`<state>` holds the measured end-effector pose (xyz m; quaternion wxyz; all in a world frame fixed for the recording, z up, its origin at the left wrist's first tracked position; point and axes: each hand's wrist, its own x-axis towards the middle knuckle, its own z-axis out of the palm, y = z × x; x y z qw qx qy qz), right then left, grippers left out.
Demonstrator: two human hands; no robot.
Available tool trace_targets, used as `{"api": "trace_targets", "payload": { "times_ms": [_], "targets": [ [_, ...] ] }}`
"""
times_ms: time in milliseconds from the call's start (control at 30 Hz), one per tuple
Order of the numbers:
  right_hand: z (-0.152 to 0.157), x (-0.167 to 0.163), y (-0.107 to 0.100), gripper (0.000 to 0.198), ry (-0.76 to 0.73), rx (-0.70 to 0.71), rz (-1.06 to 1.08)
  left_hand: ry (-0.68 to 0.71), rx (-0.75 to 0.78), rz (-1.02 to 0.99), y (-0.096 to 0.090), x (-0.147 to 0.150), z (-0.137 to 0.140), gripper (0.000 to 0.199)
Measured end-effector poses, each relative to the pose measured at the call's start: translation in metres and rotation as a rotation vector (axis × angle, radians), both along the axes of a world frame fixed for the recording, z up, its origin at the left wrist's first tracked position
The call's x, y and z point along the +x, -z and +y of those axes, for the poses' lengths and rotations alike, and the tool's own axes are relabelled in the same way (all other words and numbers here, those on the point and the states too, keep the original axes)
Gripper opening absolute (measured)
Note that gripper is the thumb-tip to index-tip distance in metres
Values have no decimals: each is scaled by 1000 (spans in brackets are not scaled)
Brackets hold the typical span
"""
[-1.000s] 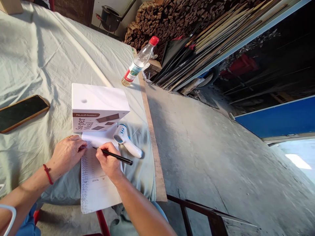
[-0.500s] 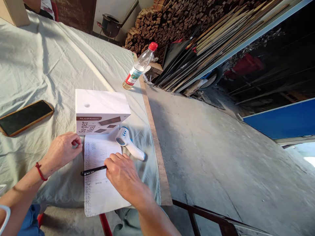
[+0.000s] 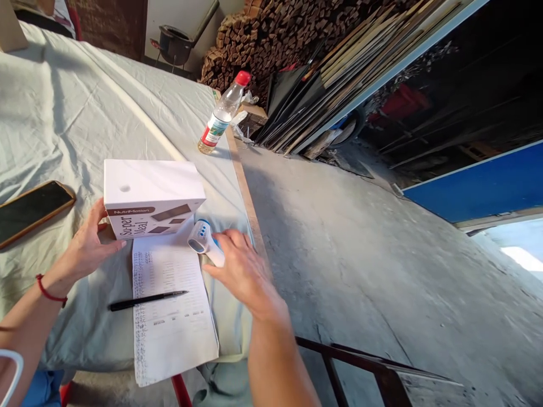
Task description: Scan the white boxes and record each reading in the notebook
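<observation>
Thermometer (image 3: pixel 199 236) is set near the table's (image 3: pixel 63 147) right edge, beside the notebook (image 3: pixel 178 350); blue nose pointed at the far edge, screen turned to the near edge, handle axis slanted toward the near right corner. Handle is straddled by the right hand (image 3: pixel 248 274); clamping can't be confirmed. Box (image 3: pixel 148 181) left end is touched by the left hand (image 3: pixel 87 249), thumb and fingers apart.

Your right hand (image 3: pixel 244 271) has left the pen (image 3: pixel 148 301) lying across the notebook (image 3: pixel 178 345) and moved around the thermometer (image 3: pixel 203 240); your left hand (image 3: pixel 91 243) has shifted from beside the page to the box's (image 3: pixel 150 181) left corner.
</observation>
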<state>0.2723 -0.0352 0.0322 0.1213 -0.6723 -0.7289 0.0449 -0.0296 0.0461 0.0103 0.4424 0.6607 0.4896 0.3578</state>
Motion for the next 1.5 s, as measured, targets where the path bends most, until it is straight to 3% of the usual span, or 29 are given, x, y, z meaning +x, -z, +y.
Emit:
{"api": "trace_targets", "payload": {
  "times_ms": [67, 167, 233, 400, 500, 567, 733, 1067, 1300, 1500],
  "targets": [
    [8, 11, 10, 50, 83, -73, -9, 40, -19, -56, -1, 2, 5, 69],
    [17, 15, 23, 39, 134, -208, 57, 60, -45, -75, -5, 3, 7, 57],
    [19, 16, 24, 35, 156, -212, 178, 65, -30, -116, -8, 6, 6, 58],
    [13, 12, -1, 36, 124, -191, 771, -1, -22, -219, -13, 13, -2, 60],
    [9, -10, -15, 24, -15, -278, 1216, -34, -7, -209, -11, 14, 0, 59],
    [8, -32, -17, 17, -32, -319, 1386, -27, 10, -165, -9, 12, 2, 61],
    [13, -69, -9, 16, -24, -358, 1439, -22, 57, -19, -6, 7, 5, 59],
    [16, -78, 5, 33, 7, -375, 1544, 26, 114, -10, -8, 9, 4, 58],
    [16, -85, 3, 32, 47, -388, 1575, 11, 87, -26, -6, 8, 4, 59],
    [11, -86, -9, 33, 54, -494, 1700, 25, 86, -41, -4, 7, 3, 57]
  ]
}}
